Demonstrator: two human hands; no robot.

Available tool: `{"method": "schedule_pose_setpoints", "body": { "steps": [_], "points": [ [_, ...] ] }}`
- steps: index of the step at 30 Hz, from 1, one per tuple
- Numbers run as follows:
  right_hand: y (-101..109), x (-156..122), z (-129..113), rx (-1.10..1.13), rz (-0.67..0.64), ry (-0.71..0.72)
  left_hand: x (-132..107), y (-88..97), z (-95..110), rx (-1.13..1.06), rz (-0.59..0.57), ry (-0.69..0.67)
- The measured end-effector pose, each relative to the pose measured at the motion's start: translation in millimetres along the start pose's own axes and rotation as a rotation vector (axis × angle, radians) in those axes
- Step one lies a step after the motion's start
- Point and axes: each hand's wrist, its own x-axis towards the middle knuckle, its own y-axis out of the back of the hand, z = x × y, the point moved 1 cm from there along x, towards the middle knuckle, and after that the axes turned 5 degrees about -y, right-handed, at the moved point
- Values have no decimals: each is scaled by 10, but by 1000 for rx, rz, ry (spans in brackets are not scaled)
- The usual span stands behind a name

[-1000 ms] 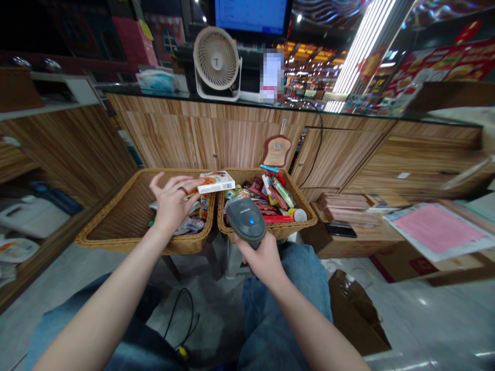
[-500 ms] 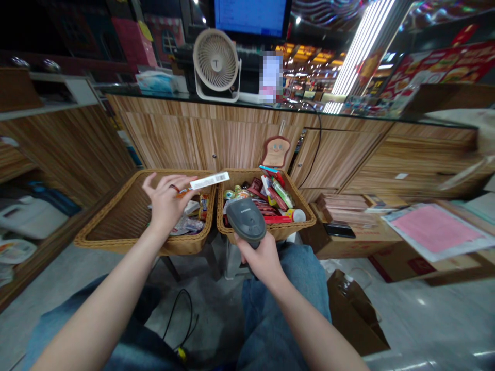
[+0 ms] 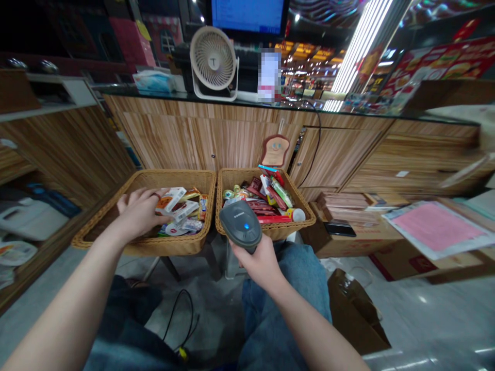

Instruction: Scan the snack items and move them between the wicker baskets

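Note:
My left hand (image 3: 141, 214) is down in the left wicker basket (image 3: 104, 234), its fingers and thumb closed about the near end of a small white and orange box (image 3: 170, 200). A second white box (image 3: 186, 211) and several small wrapped packets lie beside it. In my right hand (image 3: 263, 263) is a dark grey barcode scanner (image 3: 240, 225), gripped by its handle, with a blue light glowing on top. The scanner hangs over the near left corner of the right wicker basket (image 3: 305, 206), which holds several colourful snack packets and a white-lidded tub (image 3: 297, 215).
A wooden counter (image 3: 170, 129) rises behind the baskets, bearing a white fan (image 3: 213, 59) and a monitor (image 3: 247, 15). Stacked cartons (image 3: 351, 242) and a brown paper bag (image 3: 356, 309) stand at right. A black cable (image 3: 189, 309) lies on the floor.
My left hand has lowered the small box from above the baskets into the left one. The scanner has shifted slightly left, and its blue light is now on.

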Motion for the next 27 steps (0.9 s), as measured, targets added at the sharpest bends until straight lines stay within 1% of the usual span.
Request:
{"method": "schedule_pose_setpoints", "body": {
  "steps": [1, 3, 5, 8, 9, 12, 14, 16, 19, 21, 24, 27],
  "points": [
    [0, -2, -5, 6, -1, 2, 22, -3, 100, 9, 0, -45],
    [5, -4, -14, 22, 4, 6, 79, -13, 364, 44, 15, -122],
    [12, -4, -21, 38, 8, 8, 158, -52, 667, -4, 29, -207],
    [26, -3, -25, 53, 10, 13, 324, -173, 1099, -98, 0, -389],
    [31, -2, -25, 57, 10, 15, 396, -222, 1227, -122, -7, -431],
    [50, 0, -27, 71, 13, 25, 652, -358, 1580, -162, -4, -483],
    [69, 2, -33, 81, 19, 33, 837, -438, 1815, -176, -25, -507],
    [93, 3, -43, 86, 30, 32, 1011, -516, 2048, -182, -53, -486],
    [129, 2, -55, 90, 51, 29, 1227, -642, 2362, -167, -114, -370],
    [146, 1, -50, 93, 57, 28, 1336, -726, 2530, -148, -141, -313],
    [156, -1, -22, 90, 63, 22, 1471, -835, 2695, -152, -170, -203],
    [156, -2, 6, 82, 71, 5, 1589, -907, 2771, -202, -231, -90]
  ]
}}
